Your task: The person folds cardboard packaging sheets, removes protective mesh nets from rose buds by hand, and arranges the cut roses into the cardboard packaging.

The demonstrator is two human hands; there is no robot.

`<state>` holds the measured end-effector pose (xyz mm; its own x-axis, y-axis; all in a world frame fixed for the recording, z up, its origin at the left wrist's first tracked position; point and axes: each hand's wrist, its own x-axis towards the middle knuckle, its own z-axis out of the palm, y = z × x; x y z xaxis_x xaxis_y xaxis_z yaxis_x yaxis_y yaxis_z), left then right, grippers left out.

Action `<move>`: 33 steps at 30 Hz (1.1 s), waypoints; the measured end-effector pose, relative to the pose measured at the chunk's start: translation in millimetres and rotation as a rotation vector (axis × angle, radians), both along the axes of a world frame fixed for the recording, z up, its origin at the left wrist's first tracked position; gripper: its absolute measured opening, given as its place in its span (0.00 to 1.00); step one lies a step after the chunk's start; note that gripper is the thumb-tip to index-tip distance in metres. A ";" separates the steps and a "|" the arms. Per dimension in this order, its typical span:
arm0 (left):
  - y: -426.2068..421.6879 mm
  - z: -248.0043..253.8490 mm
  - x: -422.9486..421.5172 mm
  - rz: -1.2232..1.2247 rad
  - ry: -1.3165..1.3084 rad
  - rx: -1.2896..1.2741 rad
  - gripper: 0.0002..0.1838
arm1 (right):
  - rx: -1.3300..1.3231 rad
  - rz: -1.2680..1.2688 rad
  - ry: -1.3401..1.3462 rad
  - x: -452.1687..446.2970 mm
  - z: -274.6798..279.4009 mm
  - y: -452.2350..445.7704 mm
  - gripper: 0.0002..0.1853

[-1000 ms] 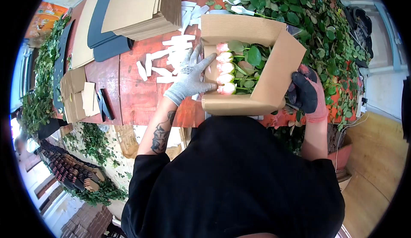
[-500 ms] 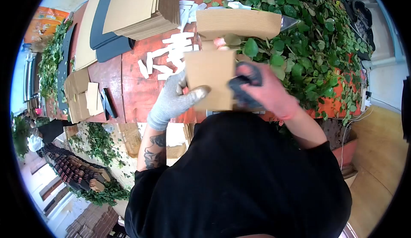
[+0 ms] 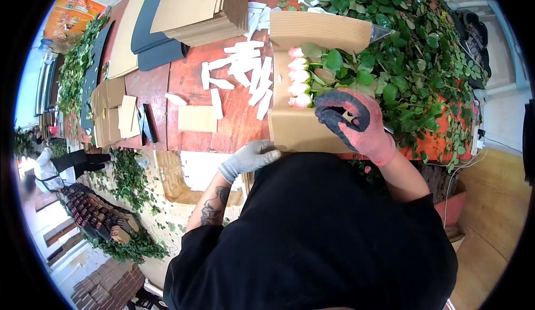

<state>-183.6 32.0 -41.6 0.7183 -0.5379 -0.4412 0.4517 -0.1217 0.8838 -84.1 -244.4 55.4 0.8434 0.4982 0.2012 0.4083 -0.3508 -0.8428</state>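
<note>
My left hand (image 3: 253,158), in a grey glove, rests with fingers extended at the near left corner of a brown cardboard wrapper (image 3: 304,131). Across the wrapper, pale pink roses (image 3: 299,78) lie in a row, their heads to the left and leafy stems to the right. My right hand (image 3: 354,121), in a pink and black glove, is over the wrapper's right part beside the nearest rose. Its thumb and fingers are curled together in a pinch; whatever they hold, if anything, is hidden. The wrapper's corrugated far flap (image 3: 320,30) stands beyond the roses.
White paper strips (image 3: 239,64) and a tan card (image 3: 198,119) lie left on the red table. Behind stands a cardboard stack (image 3: 206,9); farther left lies a dark-handled tool (image 3: 146,125). Leafy stems (image 3: 412,70) cover the right side. A person (image 3: 50,168) is at far left.
The card is gone from my left hand, which has lowered to the wrapper's corner. A tan card now lies on the table at left. My right hand has shifted right, and the roses are uncovered.
</note>
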 end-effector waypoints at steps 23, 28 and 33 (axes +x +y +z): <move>9.2 7.2 158.5 0.526 -0.669 0.004 0.47 | -0.991 0.139 -0.647 111.2 54.5 7.5 0.18; -23.7 11.1 173.4 0.525 -0.541 -0.110 0.45 | -0.872 0.693 -0.832 112.1 -16.1 18.3 0.26; -23.5 6.2 172.6 0.560 -0.744 0.473 0.38 | -1.001 0.723 -0.656 116.9 -40.1 14.8 0.32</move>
<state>-11.0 8.5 -35.4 0.9884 0.0677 0.1361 -0.0889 -0.4688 0.8788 32.7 -229.6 15.3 0.2328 0.9421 -0.2412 0.9725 -0.2276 0.0497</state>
